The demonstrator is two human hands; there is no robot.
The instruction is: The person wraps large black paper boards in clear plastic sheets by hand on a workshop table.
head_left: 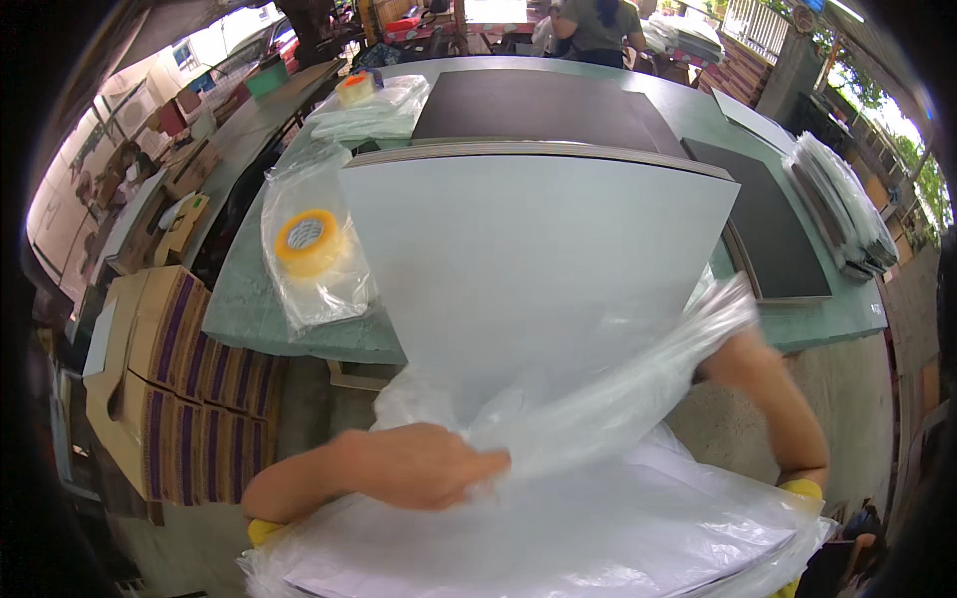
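Observation:
A large pale grey panel (543,239) lies at the near edge of the green table, on a stack of boards. Clear plastic film (588,419) stretches over its near end, gathered in folds. My left hand (424,465) is closed on the film at the lower middle, slightly blurred. On the right, my right hand (740,351) is by the bunched upper edge of the film, its fingers hidden by plastic and motion blur. Closer to me, a wide plastic-wrapped white sheet (598,538) spreads across the lower part of the view.
On the green table (244,304) sits a yellow tape roll (307,242) atop plastic bags. Dark boards (543,105) lie behind the panel, with a dark panel (773,224) and wrapped boards (845,204) to the right. Cardboard boxes (189,399) stand at left; a person (598,30) is beyond the table.

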